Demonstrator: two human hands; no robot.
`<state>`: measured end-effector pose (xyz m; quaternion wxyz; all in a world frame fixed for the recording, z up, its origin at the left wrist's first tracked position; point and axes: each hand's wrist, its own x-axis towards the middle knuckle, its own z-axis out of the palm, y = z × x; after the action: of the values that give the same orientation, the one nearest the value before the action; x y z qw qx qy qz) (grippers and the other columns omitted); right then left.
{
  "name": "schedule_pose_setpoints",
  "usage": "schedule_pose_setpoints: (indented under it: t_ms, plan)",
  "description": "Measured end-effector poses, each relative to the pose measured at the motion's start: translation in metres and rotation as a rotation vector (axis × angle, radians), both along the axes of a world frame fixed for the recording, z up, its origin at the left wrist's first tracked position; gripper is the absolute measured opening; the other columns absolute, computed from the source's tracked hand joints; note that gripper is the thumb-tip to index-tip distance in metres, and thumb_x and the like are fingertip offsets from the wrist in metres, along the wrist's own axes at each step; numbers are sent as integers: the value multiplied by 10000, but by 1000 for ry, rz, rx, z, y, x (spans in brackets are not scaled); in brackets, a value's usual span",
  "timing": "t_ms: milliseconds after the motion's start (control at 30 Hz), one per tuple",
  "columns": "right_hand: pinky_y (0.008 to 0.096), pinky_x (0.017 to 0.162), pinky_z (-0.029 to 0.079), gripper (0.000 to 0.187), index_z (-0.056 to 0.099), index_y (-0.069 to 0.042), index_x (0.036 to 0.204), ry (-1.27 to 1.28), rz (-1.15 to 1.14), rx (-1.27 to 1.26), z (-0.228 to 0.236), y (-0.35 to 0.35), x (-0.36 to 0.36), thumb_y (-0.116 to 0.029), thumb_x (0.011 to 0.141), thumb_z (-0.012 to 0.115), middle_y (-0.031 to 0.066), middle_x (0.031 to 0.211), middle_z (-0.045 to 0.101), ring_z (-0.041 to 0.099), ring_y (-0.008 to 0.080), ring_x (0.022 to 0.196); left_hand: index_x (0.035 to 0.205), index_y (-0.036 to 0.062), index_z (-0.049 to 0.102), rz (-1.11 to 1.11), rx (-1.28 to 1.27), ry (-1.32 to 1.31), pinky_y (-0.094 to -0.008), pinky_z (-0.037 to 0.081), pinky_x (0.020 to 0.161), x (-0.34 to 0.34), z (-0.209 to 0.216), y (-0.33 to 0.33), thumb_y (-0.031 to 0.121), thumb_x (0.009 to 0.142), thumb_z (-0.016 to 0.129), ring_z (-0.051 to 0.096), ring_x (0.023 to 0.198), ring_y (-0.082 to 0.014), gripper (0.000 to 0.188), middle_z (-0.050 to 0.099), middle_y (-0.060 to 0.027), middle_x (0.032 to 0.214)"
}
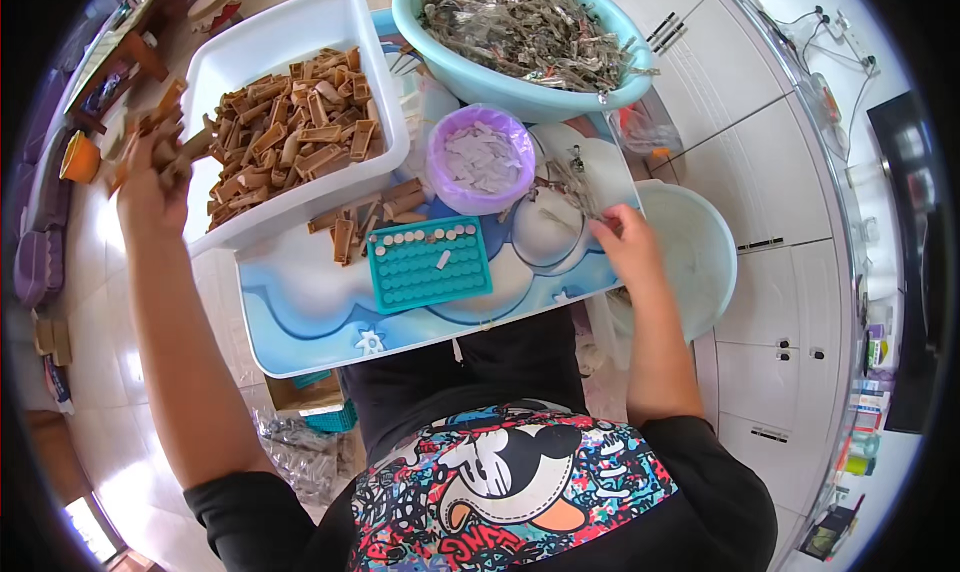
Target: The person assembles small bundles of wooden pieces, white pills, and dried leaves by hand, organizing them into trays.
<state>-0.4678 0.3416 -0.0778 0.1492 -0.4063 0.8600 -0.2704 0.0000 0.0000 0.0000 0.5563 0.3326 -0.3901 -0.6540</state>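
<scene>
My left hand (160, 187) is raised at the left side of the white tub (395, 137), its fingers closed around several brown trough-shaped pieces. Motion blurs them a little. More of these brown pieces (300, 122) are heaped in the tub, and a small pile (343, 240) lies on the table beside it. At the table's right edge, my right hand (625, 240) has its fingertips pressed together, close to some thin greyish strands (565, 182); whatever it may hold is too small to make out. A teal tray (430, 290) with rows of round hollows carries several small whitish discs (420, 236) and one white slip (443, 260).
A purple-lined bowl (437, 177) of white slips stands mid-table. Behind it, a light-blue basin (480, 82) is heaped with greyish, plastic-wrapped bundles. A pale tub (715, 272) stands right of the blue-patterned table (300, 337), near white cabinets (770, 182). Clear plastic bags (300, 447) lie below left.
</scene>
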Motion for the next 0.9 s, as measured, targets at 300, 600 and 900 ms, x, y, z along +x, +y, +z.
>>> schedule_pose_setpoints:
  t_ms: [300,600,900]
  plan:
    - [290,646,467,224,605,-38,933,-86,-5,-148,-8,-4,-12,-159,769,697,77,830,621,569,168,701,1142,60,492,13,349,0,-158,453,447,-12,-32,179,269,946,492,568,859,-137,287,560,-93,1036]
    - [217,653,432,129,604,-8,912,-259,78,-571,43,-11,24,-54,812,670,8,833,604,497,66,699,1084,67,519,2,252,-557,-206,408,386,-64,-59,206,152,895,518,533,514,-107,207,587,-46,780]
    - [224,627,439,119,602,-10,899,-542,464,-221,46,-15,76,-59,814,669,4,781,610,524,55,717,1248,-20,455,155,-159,-1109,-355,382,967,-66,-87,184,78,793,559,501,1091,-310,478,516,-185,1180]
